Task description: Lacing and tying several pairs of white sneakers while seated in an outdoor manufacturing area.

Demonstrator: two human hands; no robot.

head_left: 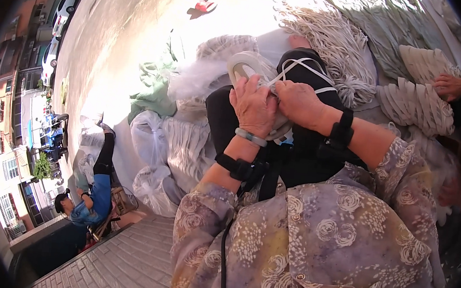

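A pale shoe (240, 63) rests on my lap, its rounded end showing past my fingers. Over its upper lies my left hand (252, 106), fingers bent and holding it. Close beside, my right hand (301, 104) is closed in a pinch at a white shoelace (308, 62), which loops out over my dark-trousered knee. The fingertips of both hands nearly meet, and what lies right between them is partly hidden. Some of the shoe shows below my hands.
A heap of loose white laces (345, 49) lies ahead to the right. Ridged beige bundles (417, 106) sit near another person's hand (450, 86). Clear plastic bags (151, 136) and green cloth (155, 87) lie left. Red slippers (205, 6) stand farther off; a seated person (91, 203) is at left.
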